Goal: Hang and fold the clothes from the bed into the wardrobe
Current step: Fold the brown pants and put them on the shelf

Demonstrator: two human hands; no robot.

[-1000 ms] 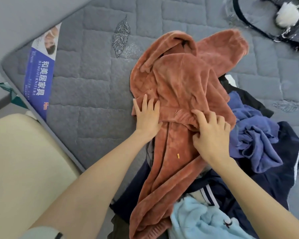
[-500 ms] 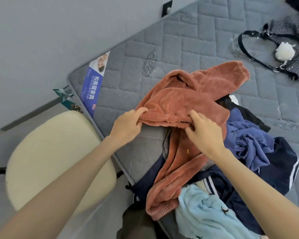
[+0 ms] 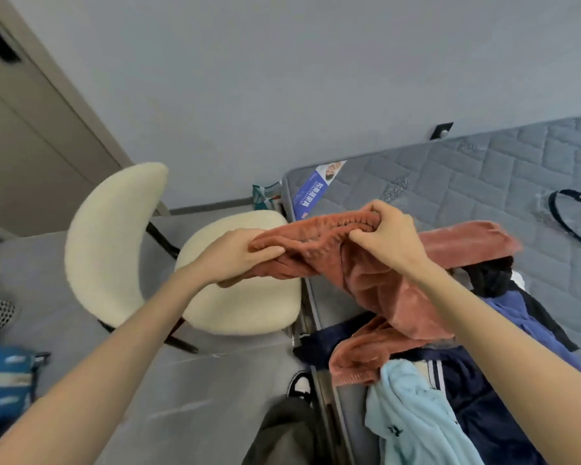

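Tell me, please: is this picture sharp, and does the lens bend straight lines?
Head view: the left hand and right hand gripping the rust garment are fairly sharp; the garment's far end is smeared by motion blur. Head view: the wide lens tilts the door frame and bows the mattress edge. Head view: light soft and even, no glare.

We find one printed label, a blue label (image 3: 311,192) at the corner of the grey mattress (image 3: 467,182). It carries a row of white Chinese characters and a small red mark, too blurred for us to read. A tiny dark mark on the light-blue garment (image 3: 413,411) is also illegible.
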